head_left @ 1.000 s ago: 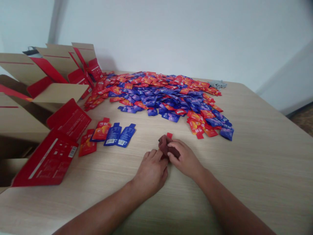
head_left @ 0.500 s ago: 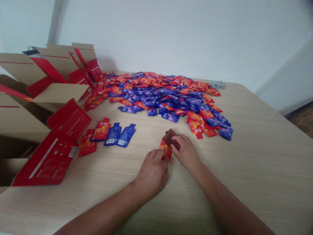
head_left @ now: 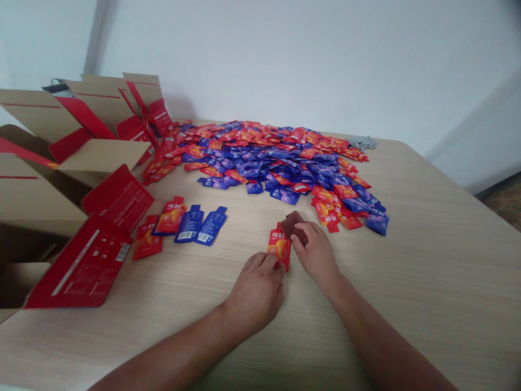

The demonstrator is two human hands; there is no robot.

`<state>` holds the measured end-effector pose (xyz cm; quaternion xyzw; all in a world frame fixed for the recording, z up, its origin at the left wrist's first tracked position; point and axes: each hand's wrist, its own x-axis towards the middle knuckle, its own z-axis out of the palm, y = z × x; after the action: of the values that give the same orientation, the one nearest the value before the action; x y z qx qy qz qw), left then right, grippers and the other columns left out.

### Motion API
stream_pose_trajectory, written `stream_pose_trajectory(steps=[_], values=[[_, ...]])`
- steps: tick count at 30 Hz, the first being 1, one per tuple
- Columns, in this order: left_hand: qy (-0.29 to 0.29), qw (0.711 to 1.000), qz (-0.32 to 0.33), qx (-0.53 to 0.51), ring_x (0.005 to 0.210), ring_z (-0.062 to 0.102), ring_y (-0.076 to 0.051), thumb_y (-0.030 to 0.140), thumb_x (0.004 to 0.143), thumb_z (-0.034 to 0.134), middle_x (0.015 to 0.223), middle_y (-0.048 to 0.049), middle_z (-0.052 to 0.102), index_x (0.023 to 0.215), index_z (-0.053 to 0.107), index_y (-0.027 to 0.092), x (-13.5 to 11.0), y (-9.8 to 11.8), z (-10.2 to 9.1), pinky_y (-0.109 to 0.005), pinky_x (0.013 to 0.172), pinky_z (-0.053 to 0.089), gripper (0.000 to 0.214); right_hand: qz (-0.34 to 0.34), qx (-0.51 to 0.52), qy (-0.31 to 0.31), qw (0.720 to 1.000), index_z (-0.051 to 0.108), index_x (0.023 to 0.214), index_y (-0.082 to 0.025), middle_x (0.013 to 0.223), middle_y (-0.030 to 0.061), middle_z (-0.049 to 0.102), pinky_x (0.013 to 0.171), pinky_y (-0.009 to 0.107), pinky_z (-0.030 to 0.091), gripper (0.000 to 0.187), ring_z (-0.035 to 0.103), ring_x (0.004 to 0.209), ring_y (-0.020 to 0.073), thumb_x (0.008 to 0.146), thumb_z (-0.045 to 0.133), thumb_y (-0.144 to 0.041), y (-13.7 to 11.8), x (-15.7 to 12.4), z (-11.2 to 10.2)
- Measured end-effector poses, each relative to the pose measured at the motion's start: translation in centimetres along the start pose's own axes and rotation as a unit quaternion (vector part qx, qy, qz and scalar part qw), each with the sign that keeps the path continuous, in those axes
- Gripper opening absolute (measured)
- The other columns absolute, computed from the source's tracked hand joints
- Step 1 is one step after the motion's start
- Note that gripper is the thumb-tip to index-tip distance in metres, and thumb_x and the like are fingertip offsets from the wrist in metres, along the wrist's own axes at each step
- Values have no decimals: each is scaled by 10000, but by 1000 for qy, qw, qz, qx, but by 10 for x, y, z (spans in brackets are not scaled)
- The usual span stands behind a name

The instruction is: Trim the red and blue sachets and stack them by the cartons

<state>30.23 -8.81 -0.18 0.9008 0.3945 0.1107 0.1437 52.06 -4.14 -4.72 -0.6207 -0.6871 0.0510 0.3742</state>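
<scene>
A red and orange sachet (head_left: 278,244) with a fruit picture lies on the table in front of me, its front face up. My left hand (head_left: 258,290) is closed on its lower end, fingertips pressing it to the table. My right hand (head_left: 315,250) pinches a folded brown cloth (head_left: 293,225), which rests against the sachet's upper right corner. To the left lie two blue sachets (head_left: 189,224) face down with barcodes showing. A red sachet (head_left: 171,215) sits partly over another blue one, and a further red sachet (head_left: 147,239) lies beside it.
A wide heap of red and blue sachets (head_left: 260,157) spreads along the back of the table (head_left: 431,260). Open cardboard boxes (head_left: 108,152) with red flaps crowd the left side. A grey cloth-like item (head_left: 362,143) lies at the back right, near the wall.
My right hand has moved slightly right with the brown cloth, so more of the sachet's front shows. My left hand stays on its lower end. The view has shifted a little.
</scene>
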Motion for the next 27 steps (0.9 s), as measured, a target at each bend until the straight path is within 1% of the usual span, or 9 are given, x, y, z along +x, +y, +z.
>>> stream_pose_trajectory(steps=[3, 5, 6, 8, 10, 12, 14, 22, 27], values=[[1, 1000, 2, 2, 1202, 593, -311, 232, 933, 672, 1261, -114, 660, 1166, 729, 192, 0, -1, 1, -487, 1092, 543, 243, -39, 56, 48, 997, 680, 1256, -236, 1325, 133, 696, 1115, 527, 533, 266, 647, 1259, 316, 999, 632, -282, -8, -4, -9], [9, 1000, 7, 5, 1199, 603, -312, 243, 931, 684, 1242, -117, 677, 1147, 743, 188, -1, -2, 3, -490, 1098, 539, 231, -78, 97, 42, 991, 685, 1274, -257, 1375, 124, 681, 1131, 505, 537, 284, 642, 1301, 302, 993, 650, -280, -16, -8, -15], [18, 1000, 11, 6, 1207, 608, -314, 249, 933, 687, 1228, -117, 691, 1143, 751, 187, -1, -3, 5, -494, 1110, 532, 228, -100, 114, 20, 988, 689, 1277, -266, 1399, 119, 675, 1132, 495, 542, 290, 642, 1313, 295, 989, 657, -273, -20, -10, -17], [40, 999, 22, 5, 1227, 618, -314, 252, 939, 687, 1201, -111, 723, 1130, 766, 189, -1, -5, 10, -501, 1135, 514, 216, -138, 136, -50, 980, 694, 1286, -274, 1437, 113, 668, 1136, 486, 546, 304, 643, 1329, 285, 985, 661, -257, -26, -13, -17], [57, 998, 32, 0, 1223, 637, -305, 242, 938, 688, 1172, -101, 754, 1091, 778, 191, -1, -7, 13, -495, 1136, 512, 185, -151, 138, -117, 972, 697, 1293, -273, 1445, 111, 671, 1145, 492, 543, 315, 639, 1338, 282, 982, 665, -242, -30, -14, -14], [62, 997, 36, -2, 1178, 661, -294, 237, 929, 697, 1135, -94, 773, 1018, 784, 186, -1, -8, 14, -484, 1105, 530, 135, -139, 125, -151, 971, 706, 1283, -270, 1432, 108, 680, 1144, 500, 540, 316, 638, 1332, 283, 972, 673, -224, -30, -13, -9], [62, 997, 36, 1, 1135, 676, -289, 244, 924, 708, 1099, -90, 781, 959, 785, 182, -1, -7, 14, -479, 1075, 545, 105, -125, 107, -159, 973, 720, 1258, -271, 1421, 104, 685, 1132, 501, 542, 308, 642, 1315, 287, 959, 684, -210, -29, -11, -5], [60, 998, 34, 10, 1150, 686, -289, 257, 950, 695, 1063, -95, 782, 928, 810, 180, -2, -6, 11, -476, 1068, 568, 140, -112, 54, -144, 982, 738, 1222, -265, 1427, 105, 677, 1122, 517, 524, 286, 625, 1295, 304, 946, 704, -199, -21, -7, 4], [70, 997, 37, 10, 1226, 682, -300, 254, 952, 685, 1142, -110, 787, 913, 809, 170, -2, -7, 13, -482, 1124, 554, 155, -75, 39, -123, 989, 721, 1251, -264, 1400, 110, 686, 1108, 519, 525, 296, 622, 1286, 309, 962, 682, -214, -13, 0, 7]])
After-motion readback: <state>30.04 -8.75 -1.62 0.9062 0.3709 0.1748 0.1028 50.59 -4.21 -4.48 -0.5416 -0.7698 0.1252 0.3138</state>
